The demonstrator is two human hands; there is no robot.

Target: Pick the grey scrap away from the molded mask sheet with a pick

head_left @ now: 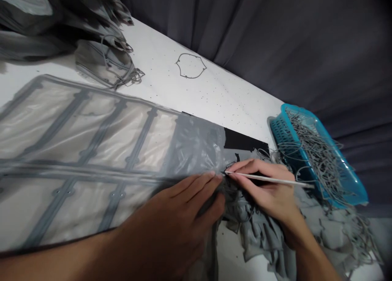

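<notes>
Gray-banded sheeting (107,140), translucent and divided into rows of panels, spreads over a white tabletop (156,68), its right end under my hands. Nearest, my left hand (180,203) lies across the lower edge of the sheeting at that end, fingers stretched together and fingertips resting on the surface; whether they also pinch the material, I cannot tell. Just off the same end, my right hand (275,191) grips a slim pale tool (260,177) between thumb and fingers, its tip close to my left fingertips, its other end pointing away from the sheeting. Gray scraps (266,236) lie crumpled beneath my right wrist, to the right of the sheeting. A black piece (245,140) shows flat beyond the sheeting's upper right corner. Farther right of the sheeting, a blue basket (280,130) holds a tangle of thin gray strands (318,154). Past the sheeting's far edge, a heap of gray material (88,11) and a smaller gray bundle (101,64) sit toward the left, and a thin gray outline (190,77) lies alone among dark specks. Behind everything, well beyond the sheeting, hangs a dark curtain (275,40).
</notes>
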